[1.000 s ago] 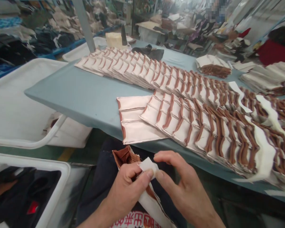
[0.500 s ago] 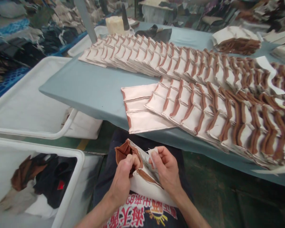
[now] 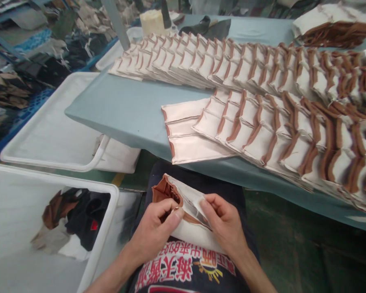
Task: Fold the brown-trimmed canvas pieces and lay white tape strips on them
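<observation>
A sewn fabric piece, off-white with a brown lining, lies across my lap with its brown opening facing up and left. At the near rim of that opening, my left hand is closed, thumb and forefinger pinching the brown edge. My right hand is closed too, its thumb and fingers gripping the off-white side of the same piece. A seam between the two hands is spread apart. Beneath the piece is a dark apron with red and white lettering.
Overlapping rows of similar pieces cover much of the blue-grey table ahead, one flat piece at the row's near end. A white bin with brown, black and white scraps stands at left, another white bin behind it.
My left fingers have come out of the brown opening and now pinch its near rim. My right hand has lowered slightly onto the piece's off-white side. The view has shifted.
</observation>
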Demonstrator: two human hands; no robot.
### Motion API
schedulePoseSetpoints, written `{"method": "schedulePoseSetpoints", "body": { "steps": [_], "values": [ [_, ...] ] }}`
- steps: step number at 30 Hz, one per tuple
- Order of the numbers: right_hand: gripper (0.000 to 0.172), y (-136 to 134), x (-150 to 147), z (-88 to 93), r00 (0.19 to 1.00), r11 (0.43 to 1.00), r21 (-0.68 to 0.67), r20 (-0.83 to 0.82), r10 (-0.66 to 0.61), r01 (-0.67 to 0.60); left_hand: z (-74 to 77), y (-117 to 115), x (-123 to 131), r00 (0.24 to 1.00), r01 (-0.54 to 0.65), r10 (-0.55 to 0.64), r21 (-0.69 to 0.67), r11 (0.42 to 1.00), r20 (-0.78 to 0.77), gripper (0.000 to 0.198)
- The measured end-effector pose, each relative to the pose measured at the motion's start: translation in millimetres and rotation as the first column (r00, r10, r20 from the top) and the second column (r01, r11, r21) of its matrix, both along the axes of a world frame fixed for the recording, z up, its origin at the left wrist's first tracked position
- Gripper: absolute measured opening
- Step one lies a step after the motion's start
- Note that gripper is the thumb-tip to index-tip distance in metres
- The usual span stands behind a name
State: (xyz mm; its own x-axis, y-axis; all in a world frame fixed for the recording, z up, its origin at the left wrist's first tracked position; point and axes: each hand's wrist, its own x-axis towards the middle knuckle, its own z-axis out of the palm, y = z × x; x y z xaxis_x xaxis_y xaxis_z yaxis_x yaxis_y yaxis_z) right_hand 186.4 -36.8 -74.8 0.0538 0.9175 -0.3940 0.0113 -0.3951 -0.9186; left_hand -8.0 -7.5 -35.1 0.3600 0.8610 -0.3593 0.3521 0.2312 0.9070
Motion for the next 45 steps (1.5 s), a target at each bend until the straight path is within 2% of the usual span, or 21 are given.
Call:
{"method": "schedulePoseSetpoints", "body": {
  "steps": [5, 9, 13, 16, 21, 31, 38, 45],
  "values": [
    [0.038, -4.0, 16.0, 48.8, 0.993, 0.995, 0.014, 0.061, 0.099, -0.1, -0.7, 14.8, 10.9, 0.963, 0.026, 0.019, -0.166, 0.986, 0.268, 0.049],
    [0.03, -3.5, 10.4, 63.0, 0.986, 0.993, 0.013, 0.124, 0.112, -0.114, -6.9, 19.7, 17.3, 0.935, 0.059, 0.036, -0.257, 0.965, 0.352, 0.054],
    [0.027, -0.7, 4.8, 61.6, 0.993, 0.998, -0.003, 0.099, 0.065, -0.065, -8.9, 20.6, 20.7, 0.932, 0.091, 0.023, -0.295, 0.951, 0.363, 0.053],
    [0.027, 2.3, 4.5, 59.2, 0.993, 0.996, -0.045, 0.09, 0.08, -0.077, -4.7, 22.1, 22.6, 0.937, 0.084, 0.009, -0.252, 0.964, 0.349, 0.054],
    [0.031, 6.8, 3.2, 52.0, 0.973, 0.988, -0.074, 0.182, 0.145, -0.133, 1.7, 24.5, 24.2, 0.95, 0.081, -0.023, -0.176, 0.981, 0.313, 0.053],
    [0.031, 8.3, -1.3, 43.4, 0.983, 0.989, -0.098, 0.137, 0.124, -0.111, -2.4, 27.2, 22.0, 0.957, 0.076, -0.042, -0.108, 0.991, 0.287, 0.049],
    [0.039, 14.1, -3.7, 35.8, 0.988, 0.967, -0.208, -0.073, 0.135, -0.147, -8.0, 24.3, 16.3, 0.965, 0.077, -0.066, -0.034, 0.996, 0.253, 0.044],
    [0.044, 14.3, -4.5, 31.4, 0.978, 0.969, -0.216, -0.194, 0.078, -0.12, -7.7, 22.9, 11.1, 0.965, 0.145, -0.137, -0.021, 0.989, 0.225, 0.037]
  ]
}}
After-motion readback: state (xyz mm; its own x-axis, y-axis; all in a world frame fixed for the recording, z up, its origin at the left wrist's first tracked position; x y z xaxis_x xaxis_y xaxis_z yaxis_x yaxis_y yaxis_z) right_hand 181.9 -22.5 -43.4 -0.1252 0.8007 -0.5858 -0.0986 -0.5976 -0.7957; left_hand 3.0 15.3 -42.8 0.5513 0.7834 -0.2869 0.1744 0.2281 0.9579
